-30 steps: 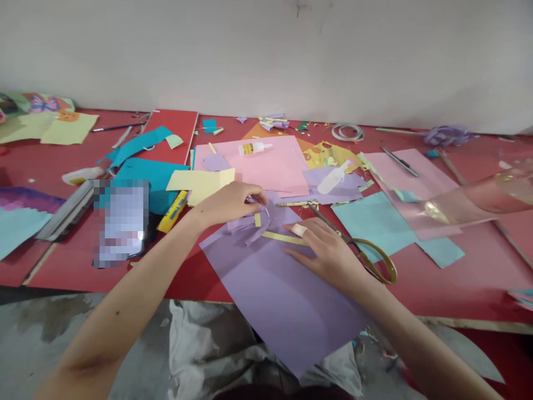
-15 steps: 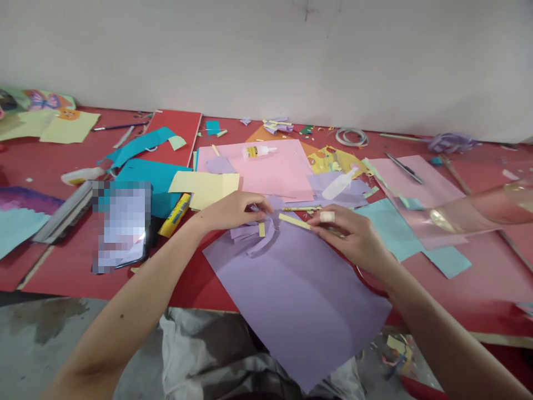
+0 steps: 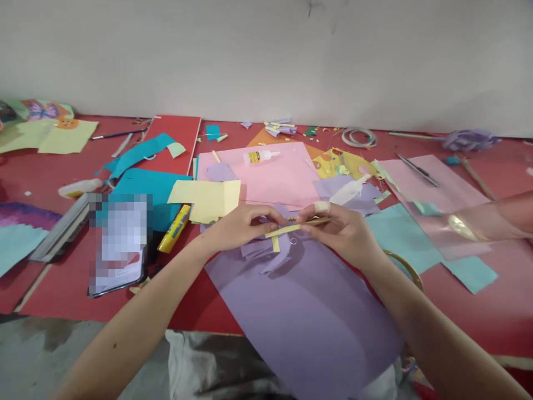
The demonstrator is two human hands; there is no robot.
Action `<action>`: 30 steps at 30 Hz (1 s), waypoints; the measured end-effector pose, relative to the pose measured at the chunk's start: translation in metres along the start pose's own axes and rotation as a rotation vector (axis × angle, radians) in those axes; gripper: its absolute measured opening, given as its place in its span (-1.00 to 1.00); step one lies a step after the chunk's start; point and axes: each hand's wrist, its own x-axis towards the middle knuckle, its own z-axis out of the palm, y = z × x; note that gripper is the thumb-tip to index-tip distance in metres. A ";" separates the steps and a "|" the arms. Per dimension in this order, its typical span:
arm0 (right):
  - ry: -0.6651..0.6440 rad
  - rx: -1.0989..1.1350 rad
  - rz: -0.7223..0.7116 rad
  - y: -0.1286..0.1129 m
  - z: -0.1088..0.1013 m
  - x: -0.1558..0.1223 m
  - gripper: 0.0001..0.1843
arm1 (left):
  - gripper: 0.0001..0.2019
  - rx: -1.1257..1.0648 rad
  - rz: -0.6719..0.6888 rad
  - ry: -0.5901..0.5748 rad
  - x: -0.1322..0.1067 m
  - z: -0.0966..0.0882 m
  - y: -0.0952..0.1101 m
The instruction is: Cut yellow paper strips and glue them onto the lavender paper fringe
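My left hand (image 3: 254, 225) is closed, thumb and fingers pinching a bundle of curled purple paper strips (image 3: 256, 250), partly hidden by the fingers. A short yellow paper tab (image 3: 276, 243) hangs from this bundle. My right hand (image 3: 343, 230), a bandage round one finger, is closed on a narrow yellow paper strip (image 3: 287, 229). The strip's free end lies across the bundle, close to my left fingertips. Beneath both hands a large purple paper sheet (image 3: 308, 311) slopes over the table edge onto the lap. A small ring (image 3: 293, 241) shows beside the strips.
A phone (image 3: 122, 239), a yellow glue stick (image 3: 174, 228) and cream paper (image 3: 208, 197) lie left. Beyond are pink paper (image 3: 275, 178) and a glue bottle (image 3: 258, 157). Another person's blurred arm (image 3: 506, 216) reaches in at right, above pink and pale blue paper (image 3: 466, 269).
My right hand has brought the yellow strip left, against the purple bundle. My left hand has shifted slightly right and down in view. The other person's arm has moved right.
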 end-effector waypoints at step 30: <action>0.065 0.371 0.202 0.002 0.008 -0.006 -0.50 | -0.84 -0.157 -0.064 0.180 -0.001 0.019 0.015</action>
